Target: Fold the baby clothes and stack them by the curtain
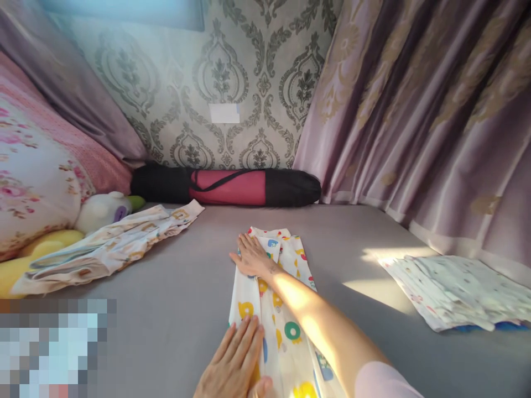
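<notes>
A white garment (292, 301) printed with yellow, green, blue and red figures lies lengthwise on the grey sheet before me. One long side of it is folded over along the left; the exact kind of garment is unclear. My right hand (252, 255) rests flat near its far end, palm down, fingers extended. Nearer to me, my left hand (234, 356) lies palm down on the folded left edge, its fingers straight and close together. Neither hand grasps anything. My right forearm crosses over the garment and hides part of its right side.
Left of me lies a loosely folded pale patterned garment (124, 237), beside a plush toy (99, 213) and a floral pillow (37, 166). A black and red rolled bag (228, 187) lies against the wall. Folded cloths (464, 287) are stacked at right, near the curtain (394, 110).
</notes>
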{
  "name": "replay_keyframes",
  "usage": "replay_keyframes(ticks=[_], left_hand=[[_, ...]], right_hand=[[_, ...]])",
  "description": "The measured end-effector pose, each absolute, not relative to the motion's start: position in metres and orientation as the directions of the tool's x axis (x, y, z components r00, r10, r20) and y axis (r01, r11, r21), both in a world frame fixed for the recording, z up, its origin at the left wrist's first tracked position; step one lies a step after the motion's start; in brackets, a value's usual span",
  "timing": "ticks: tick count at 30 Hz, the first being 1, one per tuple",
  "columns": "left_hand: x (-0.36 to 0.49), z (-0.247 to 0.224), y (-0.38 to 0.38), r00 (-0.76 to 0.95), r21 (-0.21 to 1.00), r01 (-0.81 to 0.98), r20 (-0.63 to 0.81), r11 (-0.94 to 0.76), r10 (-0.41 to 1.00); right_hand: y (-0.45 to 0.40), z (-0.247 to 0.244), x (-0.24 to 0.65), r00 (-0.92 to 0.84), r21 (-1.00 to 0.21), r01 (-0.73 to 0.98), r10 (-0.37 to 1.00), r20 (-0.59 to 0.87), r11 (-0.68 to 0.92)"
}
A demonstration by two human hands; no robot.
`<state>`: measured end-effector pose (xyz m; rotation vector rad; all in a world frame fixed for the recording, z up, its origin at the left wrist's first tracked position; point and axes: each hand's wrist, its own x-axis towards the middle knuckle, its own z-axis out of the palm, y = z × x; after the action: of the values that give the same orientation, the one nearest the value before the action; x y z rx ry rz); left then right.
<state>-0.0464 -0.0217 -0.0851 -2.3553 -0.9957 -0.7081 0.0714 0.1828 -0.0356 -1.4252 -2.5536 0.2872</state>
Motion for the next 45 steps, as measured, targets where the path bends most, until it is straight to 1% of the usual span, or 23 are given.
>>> replay_keyframes(ticks=[3, 8, 10, 12, 14, 16, 17, 18, 19, 21, 22, 23, 24, 27, 29, 31, 35, 40, 45], left_hand=[[-0.045, -0.088, -0.021, 0.627, -0.280, 0.745, 0.604, -0.605, 0.492], [-0.046, -0.081, -0.020, 0.654, -0.297, 0.719, 0.596, -0.628, 0.466], [-0.047, -0.076, -0.021, 0.670, -0.308, 0.711, 0.571, -0.633, 0.475], [-0.047, -0.070, -0.024, 0.686, -0.315, 0.706, 0.525, -0.634, 0.504], [-0.049, -0.062, -0.029, 0.688, -0.297, 0.706, 0.503, -0.643, 0.524], [-0.051, -0.048, -0.031, 0.694, -0.233, 0.690, 0.484, -0.685, 0.534], [-0.052, -0.039, -0.030, 0.692, -0.169, 0.684, 0.458, -0.709, 0.558], [-0.053, -0.030, -0.026, 0.686, -0.078, 0.684, 0.408, -0.726, 0.603], [-0.053, -0.020, -0.019, 0.674, 0.028, 0.692, 0.333, -0.721, 0.660], [-0.052, -0.002, 0.004, 0.607, 0.247, 0.741, 0.148, -0.624, 0.780], [-0.050, 0.005, 0.020, 0.564, 0.302, 0.766, 0.107, -0.567, 0.819], [-0.048, 0.009, 0.039, 0.512, 0.314, 0.796, 0.105, -0.517, 0.852], [-0.044, 0.010, 0.059, 0.446, 0.306, 0.834, 0.116, -0.459, 0.887], [-0.029, 0.003, 0.118, 0.320, 0.250, 0.906, 0.127, -0.343, 0.939], [-0.016, -0.009, 0.147, 0.300, 0.199, 0.925, 0.146, -0.325, 0.943], [-0.005, -0.022, 0.164, 0.284, 0.173, 0.934, 0.170, -0.312, 0.944], [0.005, -0.044, 0.172, 0.269, 0.140, 0.947, 0.158, -0.291, 0.950], [0.000, -0.056, 0.171, 0.249, 0.108, 0.959, 0.113, -0.261, 0.962], [-0.002, -0.064, 0.173, 0.261, 0.108, 0.953, 0.187, -0.284, 0.947]], right_hand=[[0.186, -0.042, 0.070, -0.501, -0.287, 0.816, 0.862, 0.080, 0.502], [0.186, -0.045, 0.071, -0.497, -0.292, 0.806, 0.856, 0.139, 0.515], [0.187, -0.046, 0.071, -0.496, -0.303, 0.800, 0.855, 0.152, 0.518], [0.189, -0.045, 0.071, -0.490, -0.328, 0.794, 0.858, 0.151, 0.511], [0.191, -0.039, 0.074, -0.498, -0.390, 0.777, 0.861, 0.099, 0.494], [0.191, -0.030, 0.081, -0.515, -0.476, 0.744, 0.856, 0.039, 0.469], [0.190, -0.025, 0.086, -0.518, -0.505, 0.730, 0.855, 0.031, 0.460], [0.187, -0.021, 0.093, -0.512, -0.514, 0.726, 0.858, 0.042, 0.458], [0.184, -0.019, 0.101, -0.495, -0.502, 0.736, 0.867, 0.061, 0.455], [0.175, -0.016, 0.119, -0.435, -0.433, 0.794, 0.897, 0.086, 0.427], [0.171, -0.016, 0.128, -0.398, -0.393, 0.830, 0.914, 0.081, 0.396], [0.168, -0.017, 0.137, -0.356, -0.358, 0.863, 0.932, 0.070, 0.356], [0.165, -0.018, 0.146, -0.309, -0.330, 0.891, 0.949, 0.058, 0.310], [0.165, -0.020, 0.166, -0.203, -0.288, 0.937, 0.979, 0.015, 0.198], [0.168, -0.020, 0.174, -0.180, -0.272, 0.947, 0.984, -0.002, 0.173], [0.172, -0.019, 0.178, -0.188, -0.266, 0.947, 0.982, -0.005, 0.180], [0.174, -0.024, 0.178, -0.201, -0.264, 0.945, 0.980, -0.011, 0.191], [0.170, -0.035, 0.177, -0.205, -0.200, 0.955, 0.976, 0.078, 0.217], [0.170, -0.042, 0.178, -0.200, -0.205, 0.954, 0.974, 0.105, 0.218]])
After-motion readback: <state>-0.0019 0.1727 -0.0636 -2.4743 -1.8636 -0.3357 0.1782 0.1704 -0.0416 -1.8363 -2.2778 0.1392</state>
